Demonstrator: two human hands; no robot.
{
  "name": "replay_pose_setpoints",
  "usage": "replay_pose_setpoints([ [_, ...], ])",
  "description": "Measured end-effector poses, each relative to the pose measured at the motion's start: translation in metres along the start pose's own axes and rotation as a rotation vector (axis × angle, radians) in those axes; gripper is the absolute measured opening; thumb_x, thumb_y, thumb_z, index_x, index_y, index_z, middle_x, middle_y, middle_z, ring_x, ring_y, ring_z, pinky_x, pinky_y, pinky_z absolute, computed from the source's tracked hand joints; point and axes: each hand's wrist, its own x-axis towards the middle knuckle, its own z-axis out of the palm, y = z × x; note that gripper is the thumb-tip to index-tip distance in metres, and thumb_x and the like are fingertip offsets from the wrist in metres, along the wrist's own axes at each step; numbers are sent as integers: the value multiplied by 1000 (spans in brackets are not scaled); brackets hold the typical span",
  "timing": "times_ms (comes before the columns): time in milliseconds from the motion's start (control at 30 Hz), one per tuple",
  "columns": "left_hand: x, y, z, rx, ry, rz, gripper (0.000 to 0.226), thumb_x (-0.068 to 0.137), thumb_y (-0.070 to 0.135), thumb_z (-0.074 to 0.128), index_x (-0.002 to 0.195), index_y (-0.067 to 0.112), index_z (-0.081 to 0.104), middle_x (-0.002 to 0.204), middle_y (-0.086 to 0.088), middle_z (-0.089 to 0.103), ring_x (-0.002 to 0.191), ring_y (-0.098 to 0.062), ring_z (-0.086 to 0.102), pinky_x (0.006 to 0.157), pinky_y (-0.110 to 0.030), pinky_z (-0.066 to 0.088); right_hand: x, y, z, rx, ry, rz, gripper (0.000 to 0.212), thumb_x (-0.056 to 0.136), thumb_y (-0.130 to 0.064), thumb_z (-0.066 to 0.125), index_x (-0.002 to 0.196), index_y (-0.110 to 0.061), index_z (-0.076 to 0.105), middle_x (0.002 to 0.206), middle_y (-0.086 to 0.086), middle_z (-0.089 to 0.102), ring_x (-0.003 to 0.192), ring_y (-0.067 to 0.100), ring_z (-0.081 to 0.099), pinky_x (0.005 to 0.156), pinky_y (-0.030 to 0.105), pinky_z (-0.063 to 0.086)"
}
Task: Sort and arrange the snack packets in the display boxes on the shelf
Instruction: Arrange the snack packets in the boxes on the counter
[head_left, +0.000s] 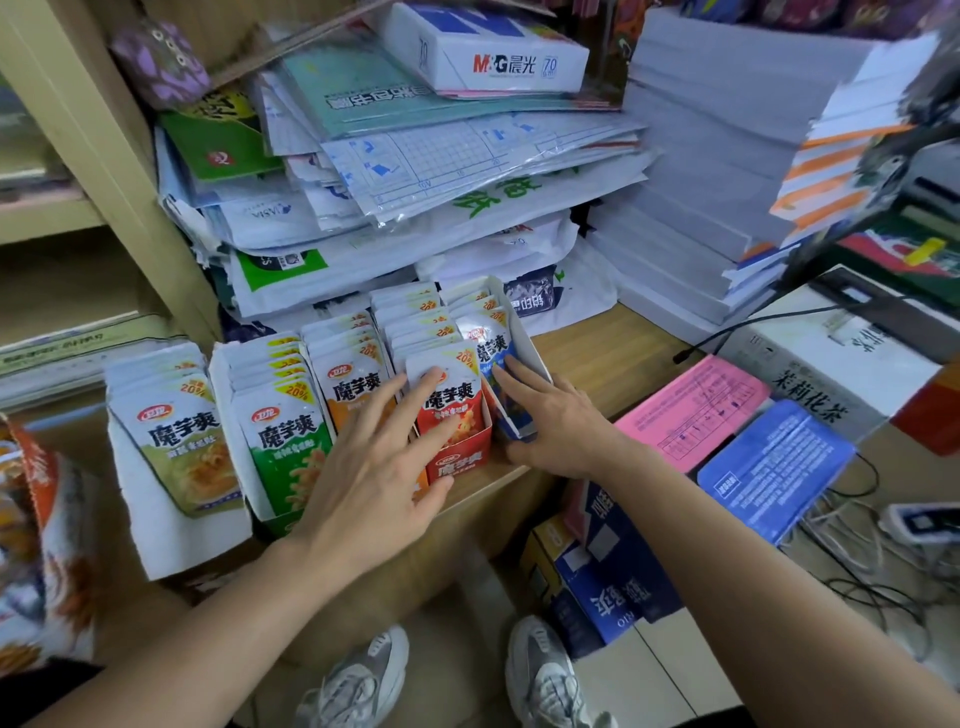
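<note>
Several display boxes of snack packets stand in a row on the wooden shelf (597, 343): a pale olive box (176, 452) at far left, then a green box (288, 441), an orange box (350, 384), a red box (460, 457) and a blue box (519, 332) at the right. My left hand (374, 467) lies with straight spread fingers over the orange and red packets, its index fingertip on the front red packet (449, 400). My right hand (550, 421) grips the blue box's front right corner, its fingers inside against the front blue packet (488, 348).
Behind the boxes lie piles of plastic-wrapped paper (415, 171) and a tall stack of white paper reams (717, 171). Pink (691, 405) and blue (774, 467) paper packs lie to the right, beside a white carton (831, 374). A blue box (608, 577) and cables sit on the floor.
</note>
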Motion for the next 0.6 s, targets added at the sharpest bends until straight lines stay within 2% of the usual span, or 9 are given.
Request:
replay_pose_setpoints([
  [100,-1,2,-1,-29,21,0,56,82,38,75,135,23,63,161,-2,34,143,-31,34,112,-51,38,1,3,1,23,7,-20,100,84,-45,70,159,-39,5,167,-15,0,150,31,13,117,53,23],
  [167,-4,1,-3,-58,46,-1,53,82,33,75,132,21,65,154,-3,42,136,-30,41,110,-48,42,-7,5,-1,75,60,-56,103,79,-43,77,157,-44,10,167,-16,4,149,29,16,116,56,25],
  [200,-7,1,-4,-69,63,-11,49,82,30,76,129,20,67,147,-4,49,131,-29,45,106,-47,45,-12,7,-3,145,125,-80,104,77,-40,81,157,-44,15,166,-14,10,147,25,21,116,53,30],
  [267,-14,0,-5,-72,95,-45,42,82,26,77,122,17,70,130,-3,58,117,-26,54,94,-47,52,-22,13,-9,381,289,-69,102,77,-28,85,157,-38,23,160,-10,24,139,12,34,108,34,46],
  [300,-19,-1,-4,-68,101,-63,41,81,25,78,121,17,71,123,-2,60,110,-25,57,88,-46,54,-27,15,-13,509,348,-21,99,79,-24,84,157,-37,24,155,-11,29,132,8,43,97,26,52],
  [333,-23,-1,-3,-61,100,-76,42,81,24,79,121,17,71,119,-2,61,104,-24,59,84,-45,54,-31,15,-16,614,374,44,95,83,-22,81,157,-37,23,151,-13,33,125,6,50,86,23,56],
  [400,-29,-2,-1,-45,92,-76,44,80,23,80,123,18,69,112,-1,62,96,-24,61,79,-43,53,-31,14,-14,741,322,176,82,92,-22,72,157,-33,23,142,-17,39,117,8,57,75,24,58],
  [500,-28,-1,3,-20,93,-43,46,82,20,80,126,19,68,99,0,67,86,-25,62,75,-39,49,-23,13,0,801,253,263,56,99,-18,61,151,-22,41,135,-7,60,108,15,66,86,37,59],
  [600,-24,1,8,-62,130,-23,42,80,6,80,120,13,72,88,-3,69,77,-27,64,69,-37,53,-14,10,8,793,260,293,37,100,-13,55,135,-25,58,116,-1,71,100,16,70,86,46,60],
])
